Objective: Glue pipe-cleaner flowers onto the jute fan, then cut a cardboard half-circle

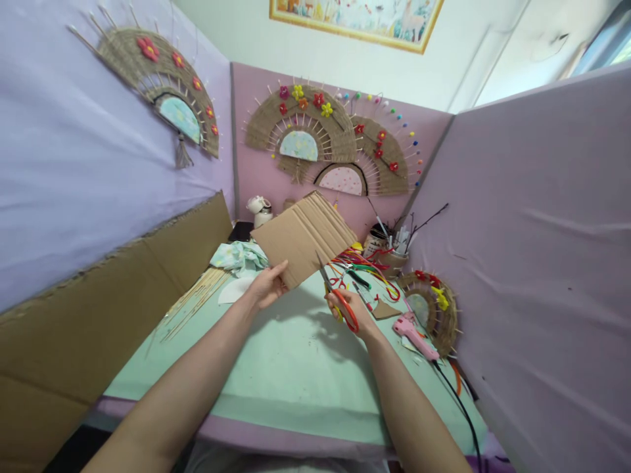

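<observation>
A brown piece of cardboard (290, 240), creased along its right part, is tilted above the table. My left hand (269, 286) grips its lower left edge, thumb on the near face and the other fingers mostly behind. In my right hand (351, 312) is a pair of scissors (346, 311) with red and yellow handles. Their blades point up and to the left, against the lower right edge of the cardboard; whether they are cutting into it I cannot tell. A white half-round piece (235, 290) lies on the table beside my left hand.
A pink glue gun (415, 336) with a black cord lies at the right, by a small woven fan (434, 309). Thin sticks (197, 295) and patterned cloth (240, 256) are at the left. Pliers (359, 278) and coloured strands lie behind my right hand. A cardboard strip (148, 269) edges the left side.
</observation>
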### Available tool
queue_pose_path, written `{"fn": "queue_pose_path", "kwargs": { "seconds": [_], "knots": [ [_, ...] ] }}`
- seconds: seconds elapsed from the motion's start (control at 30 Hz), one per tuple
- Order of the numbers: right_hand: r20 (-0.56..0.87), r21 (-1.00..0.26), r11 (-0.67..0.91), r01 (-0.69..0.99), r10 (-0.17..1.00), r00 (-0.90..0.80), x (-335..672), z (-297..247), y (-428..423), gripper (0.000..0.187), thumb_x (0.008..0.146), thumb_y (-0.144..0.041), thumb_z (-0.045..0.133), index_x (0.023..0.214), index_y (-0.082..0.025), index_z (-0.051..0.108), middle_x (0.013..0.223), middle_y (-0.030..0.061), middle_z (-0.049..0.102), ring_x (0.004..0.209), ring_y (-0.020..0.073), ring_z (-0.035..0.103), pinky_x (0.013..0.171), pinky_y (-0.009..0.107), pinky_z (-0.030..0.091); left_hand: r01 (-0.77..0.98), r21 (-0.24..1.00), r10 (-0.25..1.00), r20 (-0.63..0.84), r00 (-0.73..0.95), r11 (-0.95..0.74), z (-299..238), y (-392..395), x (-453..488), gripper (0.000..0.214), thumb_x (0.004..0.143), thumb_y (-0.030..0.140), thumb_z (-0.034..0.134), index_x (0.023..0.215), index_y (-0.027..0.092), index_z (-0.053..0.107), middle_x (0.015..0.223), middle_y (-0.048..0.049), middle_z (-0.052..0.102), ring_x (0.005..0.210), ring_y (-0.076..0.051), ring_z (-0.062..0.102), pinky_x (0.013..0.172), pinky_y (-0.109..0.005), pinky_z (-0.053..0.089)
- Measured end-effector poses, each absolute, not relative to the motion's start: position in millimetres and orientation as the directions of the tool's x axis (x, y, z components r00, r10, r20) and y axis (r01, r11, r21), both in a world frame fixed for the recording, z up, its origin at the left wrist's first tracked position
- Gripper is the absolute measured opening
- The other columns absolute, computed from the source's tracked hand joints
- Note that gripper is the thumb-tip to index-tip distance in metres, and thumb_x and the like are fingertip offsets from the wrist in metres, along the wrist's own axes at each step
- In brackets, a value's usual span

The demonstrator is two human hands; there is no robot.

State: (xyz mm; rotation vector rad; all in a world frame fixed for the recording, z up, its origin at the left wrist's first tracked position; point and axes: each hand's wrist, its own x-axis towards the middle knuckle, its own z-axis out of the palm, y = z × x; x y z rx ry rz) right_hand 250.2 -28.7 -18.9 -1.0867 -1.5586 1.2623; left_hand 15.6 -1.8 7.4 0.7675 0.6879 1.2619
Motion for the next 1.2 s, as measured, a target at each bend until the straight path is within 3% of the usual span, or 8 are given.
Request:
{"fn": "queue_pose_path", "kwargs": {
  "seconds": [0.3,0.77,1.2],
  "knots": [
    [0.065,-0.989,0.105,0.104,0.94,-0.335,237.9,-21.3,-37.0,0.04,0.075,-0.056,0.062,0.091,-0.02,0.056,0.063,-0.0046,0.048,0.056,0.0107,0.043,0.052,0.024,0.034,-0.597,0.801,0.999,0.042,-0.031,-0.052,13.5,-0.8,6.8,0.04,0.074,0.022,0.07,0.113,0.017,0.06,0.114,-0.0102,0.068,0.111,-0.025,0.061,0.094,-0.039,0.052],
    [0.046,-0.973,0.128,0.191,0.922,-0.384,233.0,-22.2,-41.8,0.039,0.078,-0.055,0.057,0.093,-0.018,0.053,0.064,-0.0042,0.05,0.057,0.0109,0.045,0.055,0.025,0.036,-0.552,0.833,0.998,0.056,0.036,-0.027,13.3,-2.9,7.9,0.044,0.068,0.022,0.075,0.109,0.011,0.062,0.108,-0.0138,0.07,0.107,-0.027,0.063,0.094,-0.041,0.051],
    [0.05,-0.977,0.125,0.175,0.924,-0.38,228.5,-19.9,-45.8,0.046,0.077,-0.06,0.055,0.095,-0.018,0.053,0.07,-0.0021,0.053,0.059,0.0112,0.048,0.058,0.026,0.04,-0.507,0.862,0.998,0.053,0.04,-0.026,18.1,-4.9,3.0,0.037,0.07,0.023,0.073,0.104,0.012,0.062,0.107,-0.0136,0.071,0.1,-0.026,0.065,0.086,-0.035,0.054]
  ]
}}
